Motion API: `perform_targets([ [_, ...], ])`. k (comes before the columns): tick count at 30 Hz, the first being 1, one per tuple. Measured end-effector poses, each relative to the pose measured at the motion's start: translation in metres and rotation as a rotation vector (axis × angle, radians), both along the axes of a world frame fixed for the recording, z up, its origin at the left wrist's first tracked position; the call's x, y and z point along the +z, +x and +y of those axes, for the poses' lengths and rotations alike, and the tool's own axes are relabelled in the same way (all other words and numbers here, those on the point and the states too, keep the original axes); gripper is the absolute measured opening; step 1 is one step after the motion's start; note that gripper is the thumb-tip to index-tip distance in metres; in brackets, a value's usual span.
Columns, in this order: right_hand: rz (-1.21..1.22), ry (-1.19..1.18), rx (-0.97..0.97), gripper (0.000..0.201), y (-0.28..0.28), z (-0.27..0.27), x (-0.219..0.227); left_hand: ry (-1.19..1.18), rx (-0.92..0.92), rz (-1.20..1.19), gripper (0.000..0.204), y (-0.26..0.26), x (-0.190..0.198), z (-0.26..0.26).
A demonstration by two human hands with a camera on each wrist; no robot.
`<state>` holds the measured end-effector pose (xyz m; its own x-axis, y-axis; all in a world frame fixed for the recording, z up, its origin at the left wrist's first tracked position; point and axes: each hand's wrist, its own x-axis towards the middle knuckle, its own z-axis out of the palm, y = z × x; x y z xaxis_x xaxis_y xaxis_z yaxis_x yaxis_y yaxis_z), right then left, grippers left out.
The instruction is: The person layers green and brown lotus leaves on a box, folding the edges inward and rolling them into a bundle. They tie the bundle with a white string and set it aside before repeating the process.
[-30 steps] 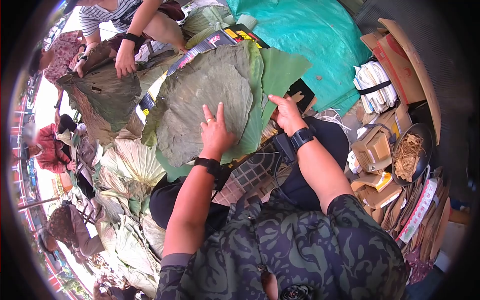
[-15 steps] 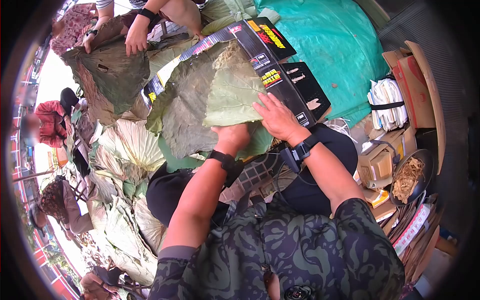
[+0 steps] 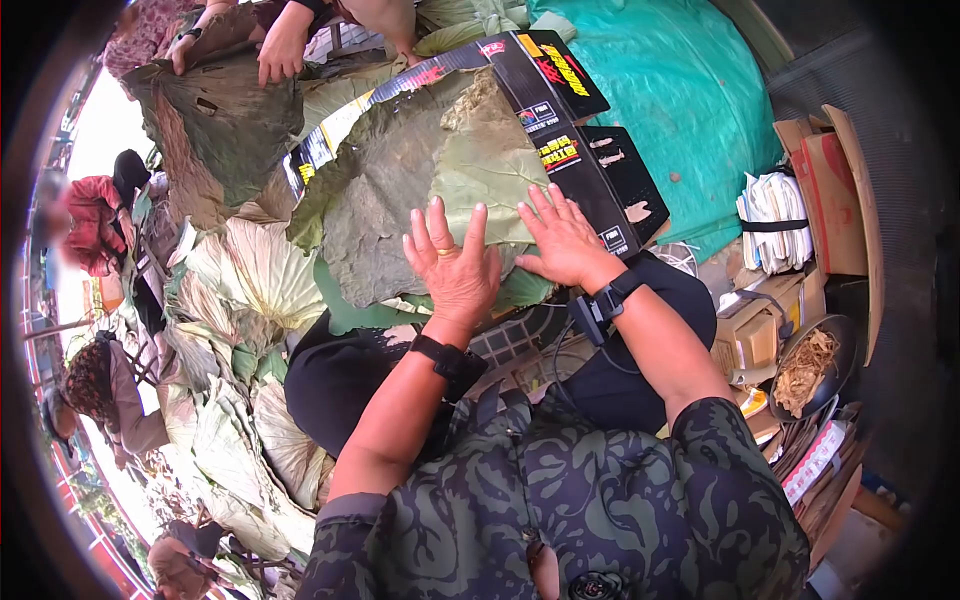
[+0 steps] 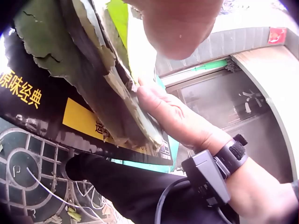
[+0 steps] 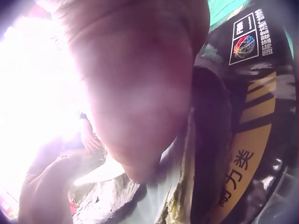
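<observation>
A stack of large dried lotus leaves (image 3: pixel 375 205) lies on a black printed cardboard sheet (image 3: pixel 590 175) over the person's lap. On its right half is a folded pale green leaf (image 3: pixel 490 185). With fingers spread, the left hand (image 3: pixel 455 265) overlaps the lower edge of the stack. The right hand (image 3: pixel 572 243) has straight fingers and lies at the folded leaf's right edge. In the left wrist view, layered leaf edges (image 4: pixel 112 79) show beside the right hand's thumb (image 4: pixel 154 100). The right wrist view is mostly filled by a blurred hand (image 5: pixel 135 84).
At the upper left another person's hands (image 3: pixel 285 45) hold a dark dried leaf (image 3: pixel 215 130). More pale dried leaves (image 3: pixel 260 270) spread along the left. A green tarp (image 3: pixel 690 110) lies behind. On the right are cartons (image 3: pixel 840 200), tied papers (image 3: pixel 775 220) and a pan of brown shreds (image 3: pixel 805 375).
The right hand no longer pinches the leaf edge and lies flat. A pale leaf has been folded over onto the stack. The left hand has come out from under it, fingers spread.
</observation>
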<state>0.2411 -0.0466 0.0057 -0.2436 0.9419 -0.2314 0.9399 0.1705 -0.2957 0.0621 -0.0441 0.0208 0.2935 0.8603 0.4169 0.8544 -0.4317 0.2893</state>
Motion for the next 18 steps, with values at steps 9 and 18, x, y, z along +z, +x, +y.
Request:
perform_targets([
  [9,-0.092,0.138,-0.034,0.055,-0.017,0.039,0.019,-0.474,-0.112,0.251,0.048,-0.011,-0.027,0.005],
  [18,0.011,0.144,-0.146,0.061,-0.027,0.105,-0.025,-0.545,-0.059,0.224,0.047,-0.010,-0.026,0.007],
])
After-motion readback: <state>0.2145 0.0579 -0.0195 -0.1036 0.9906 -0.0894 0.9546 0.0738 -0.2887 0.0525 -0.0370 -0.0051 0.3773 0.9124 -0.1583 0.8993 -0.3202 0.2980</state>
